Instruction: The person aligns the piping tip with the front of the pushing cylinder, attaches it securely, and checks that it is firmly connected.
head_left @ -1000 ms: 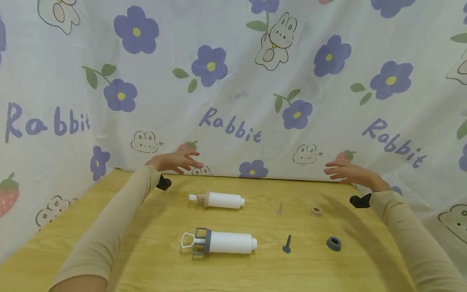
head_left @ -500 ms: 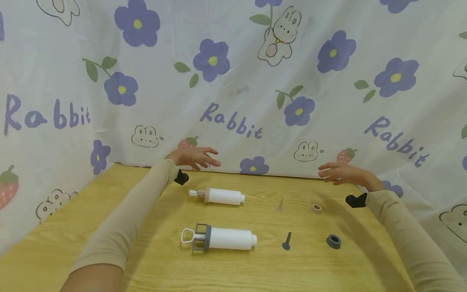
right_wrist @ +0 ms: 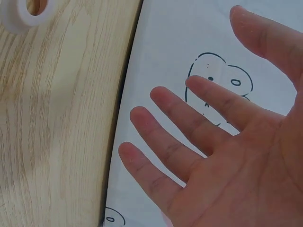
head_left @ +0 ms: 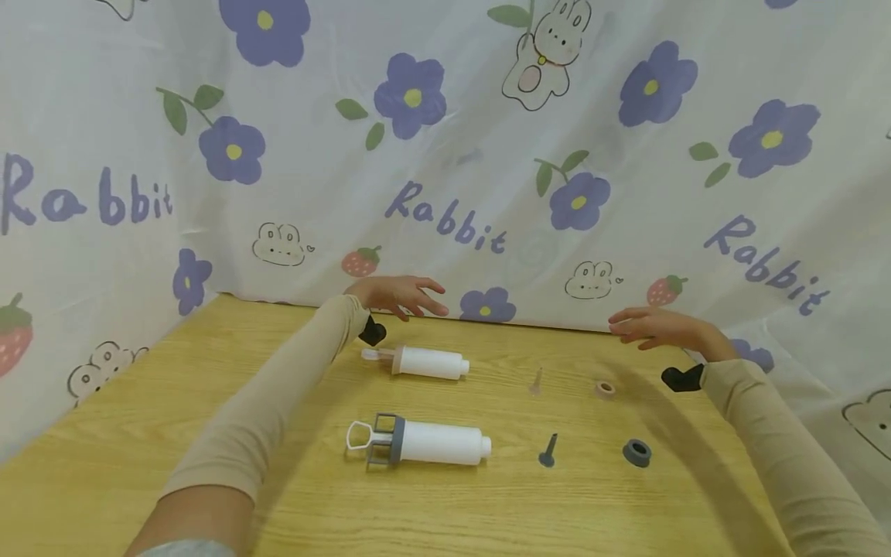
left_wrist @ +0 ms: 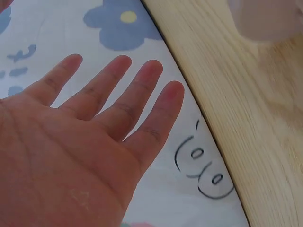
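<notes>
My left hand (head_left: 400, 295) hovers open, palm down, over the table's far edge just behind a small white syringe-like tube with a beige collar (head_left: 426, 362). In the left wrist view the left hand (left_wrist: 90, 127) shows straight spread fingers holding nothing. My right hand (head_left: 650, 327) floats open at the far right, behind a beige ring (head_left: 605, 388). The right wrist view shows the right hand (right_wrist: 208, 146) with fingers spread and the beige ring (right_wrist: 28, 12) at the top left corner. A larger white tube with a grey collar and white loop handle (head_left: 421, 442) lies nearer me.
On the wooden table (head_left: 139, 418) also lie a small clear nozzle (head_left: 536, 381), a dark grey nozzle (head_left: 548, 451) and a dark grey ring (head_left: 636, 452). A rabbit-and-flower printed cloth (head_left: 452, 155) hangs as a wall along the table's back and sides.
My left hand has moved to the right along the table's back edge, ending behind the small tube. The right hand has stayed almost in place. Nothing was picked up.
</notes>
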The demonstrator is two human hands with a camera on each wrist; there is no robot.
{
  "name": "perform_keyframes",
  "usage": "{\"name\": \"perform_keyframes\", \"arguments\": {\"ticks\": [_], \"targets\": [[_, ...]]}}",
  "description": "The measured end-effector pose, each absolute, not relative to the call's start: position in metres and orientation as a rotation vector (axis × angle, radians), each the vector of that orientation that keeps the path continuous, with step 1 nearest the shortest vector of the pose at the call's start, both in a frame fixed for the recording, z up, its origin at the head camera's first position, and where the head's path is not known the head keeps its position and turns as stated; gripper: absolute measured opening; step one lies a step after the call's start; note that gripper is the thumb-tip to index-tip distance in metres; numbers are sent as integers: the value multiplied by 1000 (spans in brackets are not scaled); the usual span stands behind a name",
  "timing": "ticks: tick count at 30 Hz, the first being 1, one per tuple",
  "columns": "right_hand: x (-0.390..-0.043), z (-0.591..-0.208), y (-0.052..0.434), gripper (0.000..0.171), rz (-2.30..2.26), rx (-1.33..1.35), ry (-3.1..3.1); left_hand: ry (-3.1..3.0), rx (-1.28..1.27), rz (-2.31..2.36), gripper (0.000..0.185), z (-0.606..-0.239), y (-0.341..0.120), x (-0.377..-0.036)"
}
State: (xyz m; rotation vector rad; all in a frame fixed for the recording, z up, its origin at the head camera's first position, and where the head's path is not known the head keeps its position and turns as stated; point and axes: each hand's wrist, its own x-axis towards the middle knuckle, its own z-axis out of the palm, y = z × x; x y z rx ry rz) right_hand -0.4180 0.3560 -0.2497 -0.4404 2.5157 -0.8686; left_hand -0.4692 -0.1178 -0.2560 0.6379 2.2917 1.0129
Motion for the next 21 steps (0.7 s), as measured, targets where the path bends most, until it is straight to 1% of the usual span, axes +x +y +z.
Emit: {"name": "perform_keyframes", "arguments": {"ticks": [13, 21], "targets": [[-415, -255, 349, 53, -828, -426, 2482, 2283, 749, 889, 71, -259, -71, -460], [-423, -264, 351, 53, -852, -390, 2447, 2266, 807, 852, 69, -259, -43, -458]]}}
